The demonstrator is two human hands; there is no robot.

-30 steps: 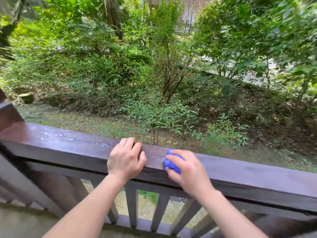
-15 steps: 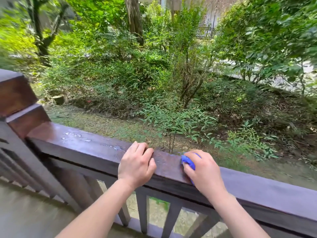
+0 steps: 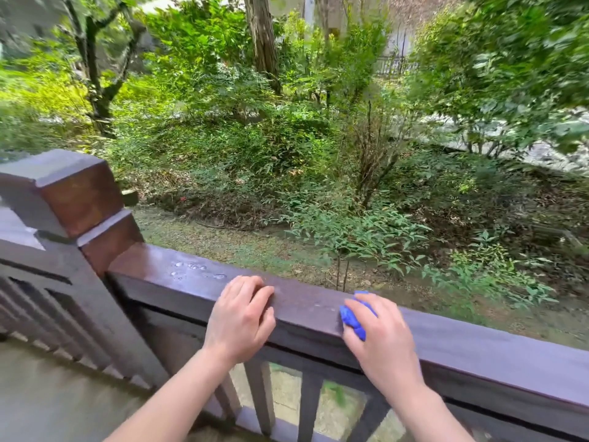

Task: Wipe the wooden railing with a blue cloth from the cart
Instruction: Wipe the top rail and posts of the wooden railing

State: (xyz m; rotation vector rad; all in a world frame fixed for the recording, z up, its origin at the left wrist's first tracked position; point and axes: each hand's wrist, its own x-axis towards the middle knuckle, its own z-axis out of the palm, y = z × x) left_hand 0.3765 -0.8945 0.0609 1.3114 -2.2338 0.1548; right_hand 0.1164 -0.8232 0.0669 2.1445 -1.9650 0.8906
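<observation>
Head view. Blue cloth (image 3: 354, 317) bunched into a small wad on top of the wooden railing (image 3: 306, 309), pressed down under the right hand (image 3: 381, 336), grip closed around it with the fingers curled over the far side and only a little blue showing at the left edge. Soft and light by the look of it, easily crushed small, likely to soak up water and to slide freely on the smooth dark rail; best held as now, balled in the palm with the fingers pinning it flat, since a loose corner could drag or slip out. Left hand (image 3: 240, 319) resting on the rail just beside, fingers bent over the top edge, holding nothing, more a brace than a grip.

Rail top broad, flat, dark brown and glossy, sloping down to the right in the picture. Water drops (image 3: 191, 269) beading on it between the left hand and the corner post (image 3: 68, 199), so probably still to be wiped. Upright slats below, pale floor at lower left. Beyond the rail, open garden: shrubs, tree trunks, bare ground. Cart nowhere in sight.
</observation>
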